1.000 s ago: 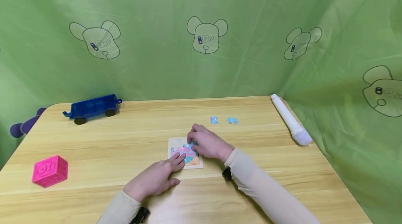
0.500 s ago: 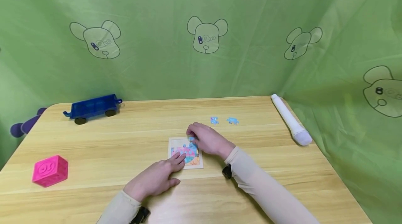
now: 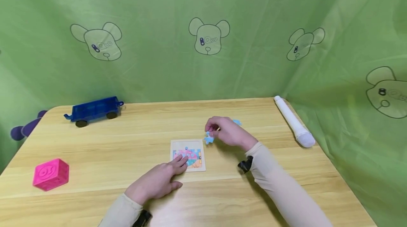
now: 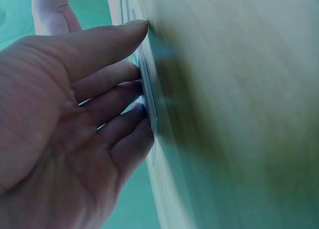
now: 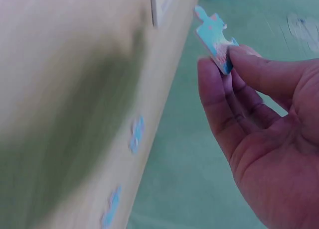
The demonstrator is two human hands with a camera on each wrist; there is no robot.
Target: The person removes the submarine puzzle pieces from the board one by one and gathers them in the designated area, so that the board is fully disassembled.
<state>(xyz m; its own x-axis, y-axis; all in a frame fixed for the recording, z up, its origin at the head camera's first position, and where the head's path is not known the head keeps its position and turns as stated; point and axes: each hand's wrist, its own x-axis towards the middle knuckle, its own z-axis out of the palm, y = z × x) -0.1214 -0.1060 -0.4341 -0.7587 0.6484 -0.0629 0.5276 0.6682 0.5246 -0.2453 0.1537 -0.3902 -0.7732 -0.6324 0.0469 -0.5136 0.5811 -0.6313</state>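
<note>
A small square jigsaw puzzle (image 3: 187, 145) in a pale frame lies mid-table, with pink, blue and orange pieces in its lower part and a bare upper strip. My left hand (image 3: 160, 181) rests on its lower left, fingers stretched over the pieces; the left wrist view shows the fingertips (image 4: 137, 134) at the board's edge. Just right of the frame, my right hand (image 3: 229, 131) pinches a light blue puzzle piece (image 5: 214, 37) between thumb and fingers, held up off the table. Two loose blue pieces (image 5: 136, 134) lie beyond; the head view shows one piece (image 3: 237, 122), the hand covering the other.
At the back left stands a blue toy wagon (image 3: 95, 109) with black wheels. A pink cube block (image 3: 51, 174) sits at the left, and a white toy microphone (image 3: 294, 121) lies along the right edge. Green printed cloth (image 3: 159, 71) hangs behind the table.
The right hand has lifted the blue piece from the puzzle's upper right corner and moved it right, out of the frame. The left hand has stayed in place.
</note>
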